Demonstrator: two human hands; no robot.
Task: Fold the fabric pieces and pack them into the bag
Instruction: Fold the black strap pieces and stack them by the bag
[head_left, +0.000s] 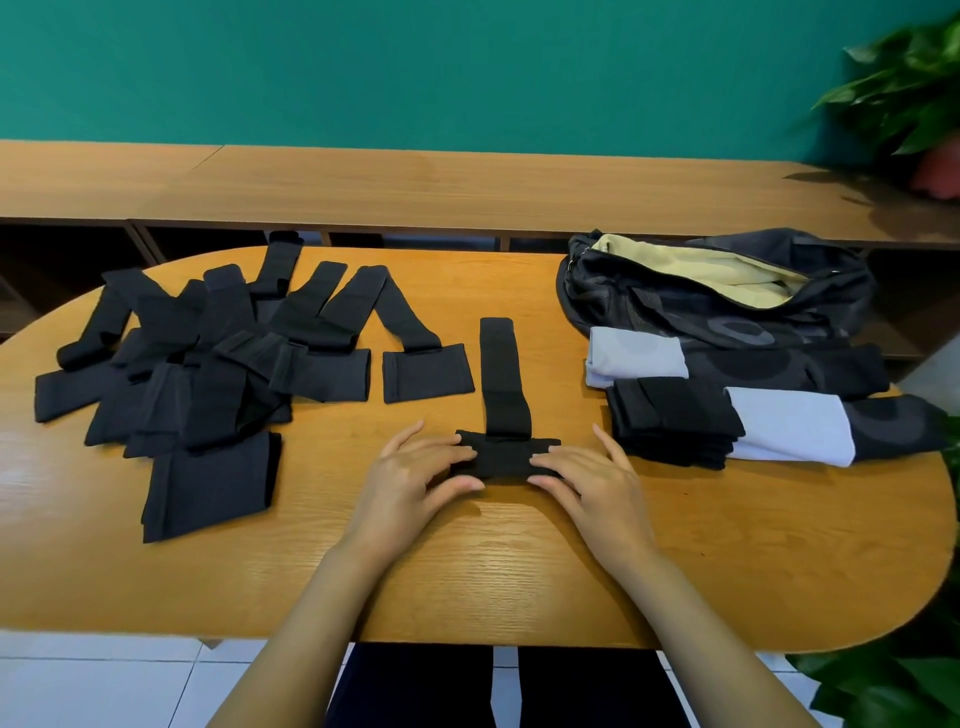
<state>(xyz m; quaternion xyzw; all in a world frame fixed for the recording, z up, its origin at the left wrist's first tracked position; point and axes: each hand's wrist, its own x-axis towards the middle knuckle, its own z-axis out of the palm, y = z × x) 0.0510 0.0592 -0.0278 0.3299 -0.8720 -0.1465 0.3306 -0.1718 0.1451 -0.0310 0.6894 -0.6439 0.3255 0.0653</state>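
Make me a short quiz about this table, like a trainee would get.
1. True or false: the bag is zipped shut.
2. Where does the heap of unfolded pieces lie? A) on the left side of the table B) inside the bag C) on the floor
3. Fill in: the left hand and the right hand both hold one ____ strip near the middle of the table.

Key: 1 false: it gapes open, showing a pale lining. 2 A. 3 black.
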